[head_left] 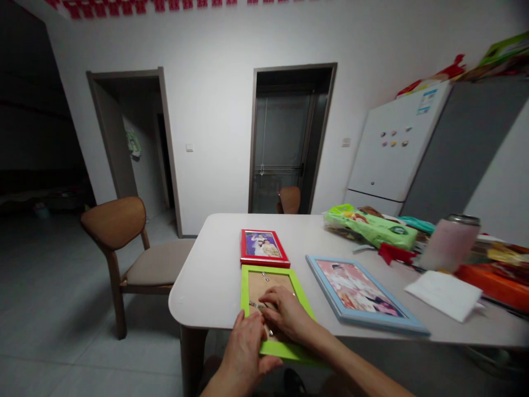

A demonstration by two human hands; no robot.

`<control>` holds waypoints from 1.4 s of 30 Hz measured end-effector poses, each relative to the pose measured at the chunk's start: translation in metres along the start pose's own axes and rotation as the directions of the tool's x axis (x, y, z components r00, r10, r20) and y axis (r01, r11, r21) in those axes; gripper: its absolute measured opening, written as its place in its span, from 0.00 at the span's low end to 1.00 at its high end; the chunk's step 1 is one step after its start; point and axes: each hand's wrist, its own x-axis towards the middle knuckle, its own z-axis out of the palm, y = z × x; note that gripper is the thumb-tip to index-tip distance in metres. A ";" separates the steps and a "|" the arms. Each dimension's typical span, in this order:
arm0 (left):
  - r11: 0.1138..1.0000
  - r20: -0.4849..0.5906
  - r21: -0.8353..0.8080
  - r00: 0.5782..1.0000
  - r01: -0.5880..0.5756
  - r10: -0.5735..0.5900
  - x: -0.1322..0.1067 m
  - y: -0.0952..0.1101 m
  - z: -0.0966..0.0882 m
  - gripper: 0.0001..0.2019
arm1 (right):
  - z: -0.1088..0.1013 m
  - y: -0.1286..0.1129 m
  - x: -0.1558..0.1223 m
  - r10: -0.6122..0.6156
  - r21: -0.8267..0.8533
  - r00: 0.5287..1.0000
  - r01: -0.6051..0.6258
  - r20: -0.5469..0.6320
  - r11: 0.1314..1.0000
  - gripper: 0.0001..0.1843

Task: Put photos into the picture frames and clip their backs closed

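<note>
A green photo frame (244, 286) lies face down at the table's near edge, its brown backing board (257, 280) showing. Small metal clips sit on the board, one of them a clip (265, 277) near the far side. My left hand (247, 344) grips the frame at its near left corner. Over the middle of the backing, my right hand (285, 314) has its fingers bent and pressed together beside a metal piece (255, 305) at the left. Its fingertips are partly hidden. Just beyond lies a red photo frame (264, 248), picture side up.
A light blue photo frame (363, 292) rests to the right on the white table (215, 248). Farther right are a green wipes pack (372, 229), a pink tumbler (450, 242) and white tissue (444, 295). A wooden chair (118, 226) stands at the left.
</note>
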 end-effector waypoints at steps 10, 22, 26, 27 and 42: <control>1.000 0.042 0.006 0.999 0.000 -0.001 0.002 0.001 0.000 0.29 | 0.026 0.003 0.029 0.060 -0.214 0.997 -0.071 -0.054 0.974 0.11; 0.995 -0.080 -0.066 0.995 -0.071 0.066 0.001 -0.013 0.016 0.31 | 0.018 0.045 0.058 0.260 -0.280 0.952 -0.297 -0.160 0.913 0.15; 0.997 -0.048 -0.060 0.997 -0.057 0.054 0.001 -0.012 0.015 0.31 | 0.018 0.041 0.059 0.265 -0.271 0.953 -0.297 -0.148 0.916 0.15; 0.997 -0.047 -0.058 0.998 -0.049 0.046 0.001 -0.012 0.014 0.30 | 0.016 0.040 0.058 0.256 -0.267 0.956 -0.286 -0.143 0.920 0.15; 0.977 -0.062 -0.200 0.994 0.074 -0.088 0.005 0.003 0.002 0.20 | -0.027 0.006 -0.015 0.216 -0.128 0.976 -0.215 -0.009 0.968 0.15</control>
